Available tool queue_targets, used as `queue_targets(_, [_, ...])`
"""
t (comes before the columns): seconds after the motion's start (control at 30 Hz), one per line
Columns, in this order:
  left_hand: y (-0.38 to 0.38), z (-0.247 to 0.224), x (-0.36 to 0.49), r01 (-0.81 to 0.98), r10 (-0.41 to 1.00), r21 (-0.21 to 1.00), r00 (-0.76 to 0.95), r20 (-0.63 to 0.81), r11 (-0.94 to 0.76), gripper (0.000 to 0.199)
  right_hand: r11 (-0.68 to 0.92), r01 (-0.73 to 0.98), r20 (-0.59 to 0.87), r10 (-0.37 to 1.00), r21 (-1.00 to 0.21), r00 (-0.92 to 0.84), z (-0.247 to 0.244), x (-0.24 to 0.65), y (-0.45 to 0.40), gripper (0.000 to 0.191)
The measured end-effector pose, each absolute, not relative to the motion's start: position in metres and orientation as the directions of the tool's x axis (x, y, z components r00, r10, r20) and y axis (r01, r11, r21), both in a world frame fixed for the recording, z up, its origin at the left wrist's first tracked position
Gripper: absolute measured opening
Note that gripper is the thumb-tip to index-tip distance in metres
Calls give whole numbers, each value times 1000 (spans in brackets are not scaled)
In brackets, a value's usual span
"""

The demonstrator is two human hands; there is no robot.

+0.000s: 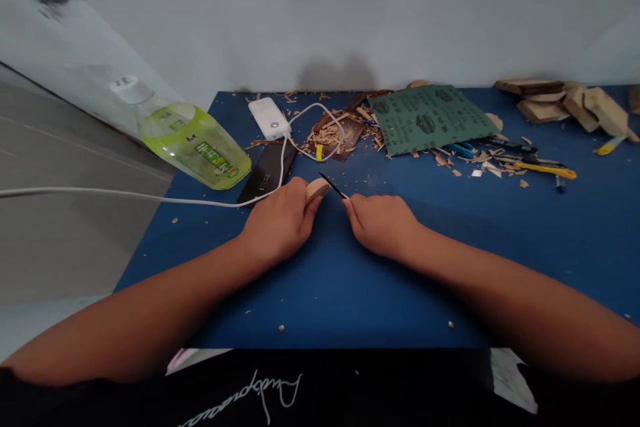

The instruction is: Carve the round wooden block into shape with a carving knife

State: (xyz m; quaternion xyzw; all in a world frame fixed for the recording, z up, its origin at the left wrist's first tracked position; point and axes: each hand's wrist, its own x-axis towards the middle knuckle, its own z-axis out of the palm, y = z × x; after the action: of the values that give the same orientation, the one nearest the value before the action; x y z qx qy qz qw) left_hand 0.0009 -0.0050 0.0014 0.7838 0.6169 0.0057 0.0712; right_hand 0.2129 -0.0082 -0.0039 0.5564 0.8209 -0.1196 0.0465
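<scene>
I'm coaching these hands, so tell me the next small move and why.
Probably set the dark-bladed tool lightly against the exposed end of the wooden piece: the right hand holds the tool with its blade close to that end, and the left hand grips the piece. Whether they already touch, I can't tell.

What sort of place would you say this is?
Probably a small woodworking or carving spot: wood shavings on the blue table, green sandpaper sheet, and rough wood blocks at the right.
</scene>
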Motion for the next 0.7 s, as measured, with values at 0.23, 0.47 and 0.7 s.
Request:
queue_targets(0.23, [-3, 3, 2, 966, 968, 130, 234, -86, -222, 38, 386, 914, -200, 893, -123, -403, -5, 206, -8, 56])
queue_targets(0.47, [-4, 3, 1, 965, 966, 120, 245, -78, -235, 35, 378, 915, -190, 897, -140, -399, -3, 214, -8, 57])
queue_targets(0.7, [-4, 3, 3, 962, 969, 163, 235, -73, -221, 36, 403, 904, -196, 884, -140, -425, -3, 208, -7, 57])
